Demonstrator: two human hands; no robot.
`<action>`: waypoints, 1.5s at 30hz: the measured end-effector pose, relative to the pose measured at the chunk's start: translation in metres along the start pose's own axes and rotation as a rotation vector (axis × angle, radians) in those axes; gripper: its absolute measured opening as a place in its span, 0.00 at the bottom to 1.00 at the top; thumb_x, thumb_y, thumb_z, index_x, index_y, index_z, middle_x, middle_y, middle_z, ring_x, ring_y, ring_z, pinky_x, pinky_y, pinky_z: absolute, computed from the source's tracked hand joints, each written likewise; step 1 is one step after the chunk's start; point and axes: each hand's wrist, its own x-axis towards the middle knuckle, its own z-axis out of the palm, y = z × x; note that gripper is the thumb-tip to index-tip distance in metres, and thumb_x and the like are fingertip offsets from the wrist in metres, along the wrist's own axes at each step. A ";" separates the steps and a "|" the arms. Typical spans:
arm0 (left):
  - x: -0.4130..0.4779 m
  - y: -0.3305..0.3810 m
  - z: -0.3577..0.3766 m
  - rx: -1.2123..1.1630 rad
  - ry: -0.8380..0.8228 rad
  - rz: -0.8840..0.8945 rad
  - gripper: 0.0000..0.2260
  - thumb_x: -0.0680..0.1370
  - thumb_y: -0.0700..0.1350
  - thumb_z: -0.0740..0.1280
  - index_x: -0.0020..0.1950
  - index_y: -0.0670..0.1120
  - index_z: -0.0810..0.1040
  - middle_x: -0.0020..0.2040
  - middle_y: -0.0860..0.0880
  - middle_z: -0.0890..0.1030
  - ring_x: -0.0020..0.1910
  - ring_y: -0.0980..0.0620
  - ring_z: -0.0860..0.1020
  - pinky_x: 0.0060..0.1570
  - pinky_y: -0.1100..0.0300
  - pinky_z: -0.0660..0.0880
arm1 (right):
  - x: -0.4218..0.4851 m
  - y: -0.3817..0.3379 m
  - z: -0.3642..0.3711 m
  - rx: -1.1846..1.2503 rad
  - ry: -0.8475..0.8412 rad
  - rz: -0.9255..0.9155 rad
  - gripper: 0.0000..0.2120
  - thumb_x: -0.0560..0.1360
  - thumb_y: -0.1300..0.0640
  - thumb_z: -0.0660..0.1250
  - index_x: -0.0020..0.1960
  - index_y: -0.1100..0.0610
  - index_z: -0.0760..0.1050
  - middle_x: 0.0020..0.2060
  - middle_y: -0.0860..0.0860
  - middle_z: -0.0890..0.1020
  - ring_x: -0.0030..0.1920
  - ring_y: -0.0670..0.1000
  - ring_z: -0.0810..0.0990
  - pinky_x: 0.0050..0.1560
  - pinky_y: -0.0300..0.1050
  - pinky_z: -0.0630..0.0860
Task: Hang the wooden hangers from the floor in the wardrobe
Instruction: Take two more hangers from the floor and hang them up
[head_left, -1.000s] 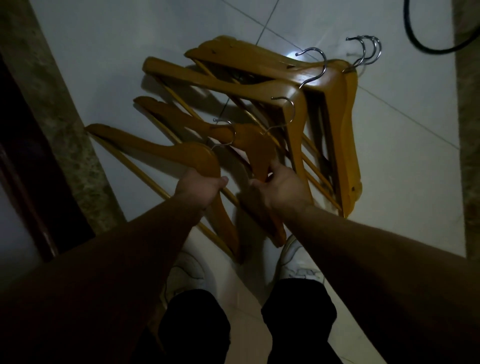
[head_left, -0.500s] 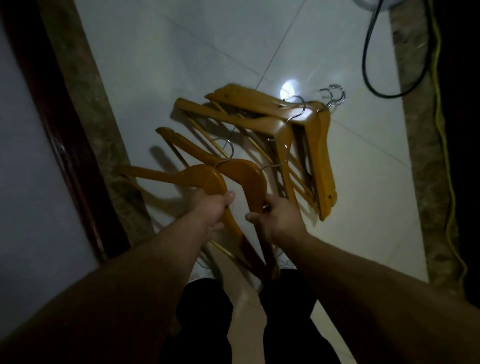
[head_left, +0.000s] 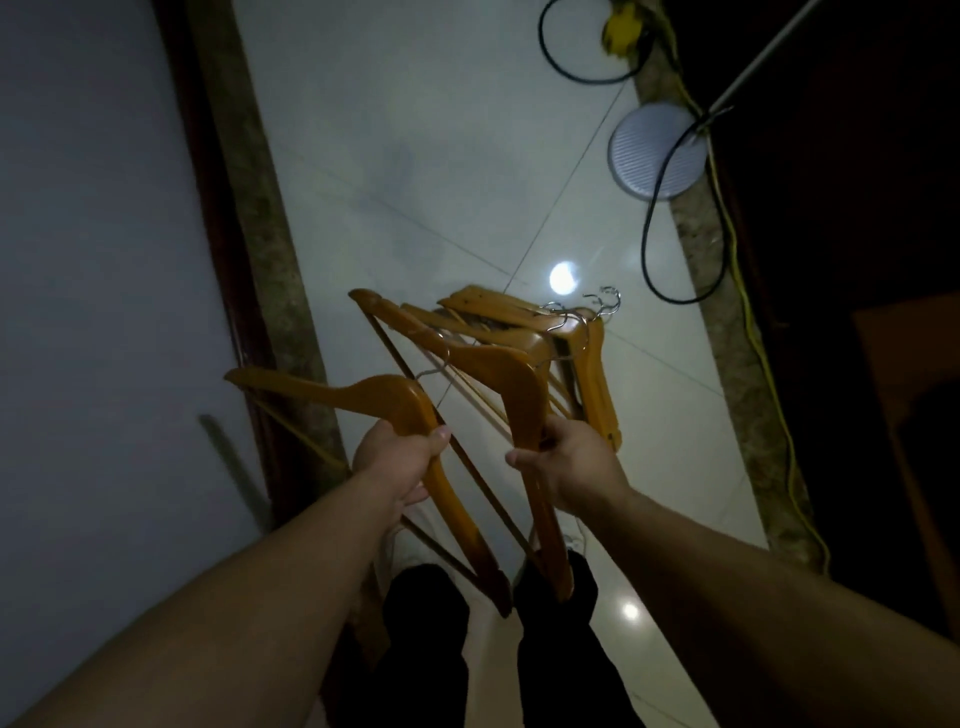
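The left hand (head_left: 400, 460) has its grip closed round one hanger (head_left: 382, 395), the right hand (head_left: 574, 460) round a second hanger (head_left: 519, 387). Both are now lifted off the floor (head_left: 415, 156). The remaining pile (head_left: 597, 374) lies at one o'clock; carrying to the wardrobe seems next.

Two wooden hangers (head_left: 379, 397) aloft, others (head_left: 597, 374) piled (overlapping)

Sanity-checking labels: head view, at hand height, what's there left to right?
wall → dark frame → left hand, gripping left hanger → right hand, gripping right hanger → yellow cable
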 end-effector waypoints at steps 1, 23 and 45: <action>-0.014 0.000 -0.004 0.002 -0.009 0.010 0.29 0.75 0.49 0.73 0.73 0.47 0.67 0.63 0.45 0.78 0.59 0.43 0.79 0.56 0.43 0.80 | -0.013 -0.004 -0.004 0.008 0.013 -0.003 0.18 0.75 0.50 0.71 0.64 0.49 0.76 0.57 0.48 0.82 0.59 0.53 0.81 0.61 0.58 0.78; -0.284 0.086 -0.030 -0.037 -0.077 0.306 0.15 0.77 0.44 0.71 0.62 0.46 0.73 0.53 0.45 0.81 0.48 0.48 0.80 0.35 0.54 0.79 | -0.233 -0.071 -0.150 0.131 0.195 -0.213 0.07 0.74 0.51 0.73 0.52 0.49 0.81 0.43 0.47 0.84 0.45 0.50 0.85 0.51 0.52 0.83; -0.494 0.187 0.038 0.151 -0.497 0.773 0.06 0.76 0.43 0.72 0.50 0.41 0.80 0.43 0.41 0.82 0.44 0.44 0.84 0.43 0.49 0.82 | -0.404 -0.071 -0.309 0.379 0.560 -0.305 0.05 0.74 0.57 0.74 0.48 0.57 0.80 0.42 0.53 0.82 0.48 0.58 0.83 0.57 0.61 0.79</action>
